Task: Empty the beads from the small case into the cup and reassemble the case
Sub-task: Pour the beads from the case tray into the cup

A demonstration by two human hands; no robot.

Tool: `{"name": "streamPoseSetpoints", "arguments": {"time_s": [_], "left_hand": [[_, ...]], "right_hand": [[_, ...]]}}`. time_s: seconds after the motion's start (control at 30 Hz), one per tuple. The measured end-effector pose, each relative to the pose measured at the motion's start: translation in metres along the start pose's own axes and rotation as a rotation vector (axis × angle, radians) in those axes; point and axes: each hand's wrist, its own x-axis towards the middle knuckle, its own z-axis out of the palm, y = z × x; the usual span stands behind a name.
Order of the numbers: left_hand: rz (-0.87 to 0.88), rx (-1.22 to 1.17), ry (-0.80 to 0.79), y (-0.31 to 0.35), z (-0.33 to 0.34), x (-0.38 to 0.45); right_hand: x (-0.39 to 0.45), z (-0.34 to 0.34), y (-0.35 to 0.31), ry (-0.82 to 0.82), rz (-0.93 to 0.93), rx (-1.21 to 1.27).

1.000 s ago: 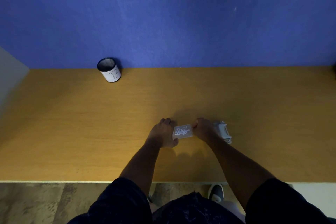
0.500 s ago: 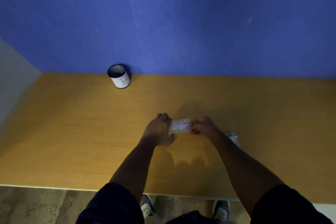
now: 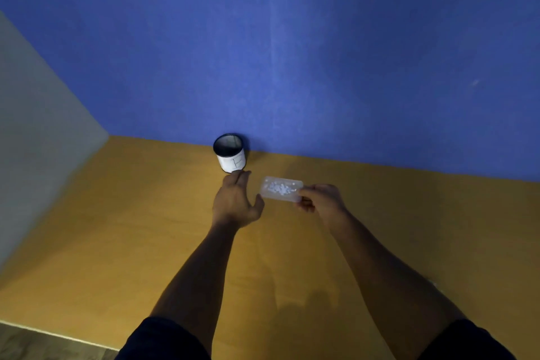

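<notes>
The right hand (image 3: 323, 202) pinched one end of the light, stiff tray (image 3: 281, 188) of loose beads (image 3: 280, 187), while the left hand (image 3: 237, 202), fingers spread, reached toward the cup (image 3: 230, 153).

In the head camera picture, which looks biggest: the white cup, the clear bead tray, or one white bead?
1. White cup with dark rim, though it is farther away.
2. Clear plastic bead tray, nearly alike.
3. One white bead, smallest.

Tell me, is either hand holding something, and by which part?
The right hand pinches the tray of beads by its right end; the left hand holds nothing.
</notes>
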Motion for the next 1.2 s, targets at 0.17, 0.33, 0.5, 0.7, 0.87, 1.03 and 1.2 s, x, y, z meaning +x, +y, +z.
{"name": "streamPoseSetpoints", "arguments": {"time_s": [0.17, 0.33, 0.5, 0.7, 0.87, 1.03, 1.2], "left_hand": [[-0.143, -0.008, 0.049, -0.039, -0.009, 0.034], [-0.127, 0.033, -0.052, -0.065, -0.002, 0.054], [-0.137, 0.051, -0.115, -0.077, 0.01, 0.065], [-0.17, 0.009, -0.058, -0.081, 0.016, 0.07], [-0.231, -0.069, 0.006, -0.083, 0.017, 0.075], [-0.309, -0.204, 0.067, -0.083, 0.018, 0.083], [-0.326, -0.281, 0.141, -0.081, 0.019, 0.093]], "right_hand": [[0.032, 0.046, -0.026, -0.022, -0.024, 0.092], [0.057, 0.083, -0.053, -0.017, -0.07, 0.089], [0.08, 0.118, -0.067, 0.016, -0.13, -0.006], [0.095, 0.15, -0.075, 0.089, -0.278, -0.334], [0.092, 0.163, -0.082, 0.128, -0.482, -0.739], [0.089, 0.172, -0.09, 0.051, -0.797, -1.238], [0.089, 0.175, -0.086, -0.105, -1.014, -1.525]]}}
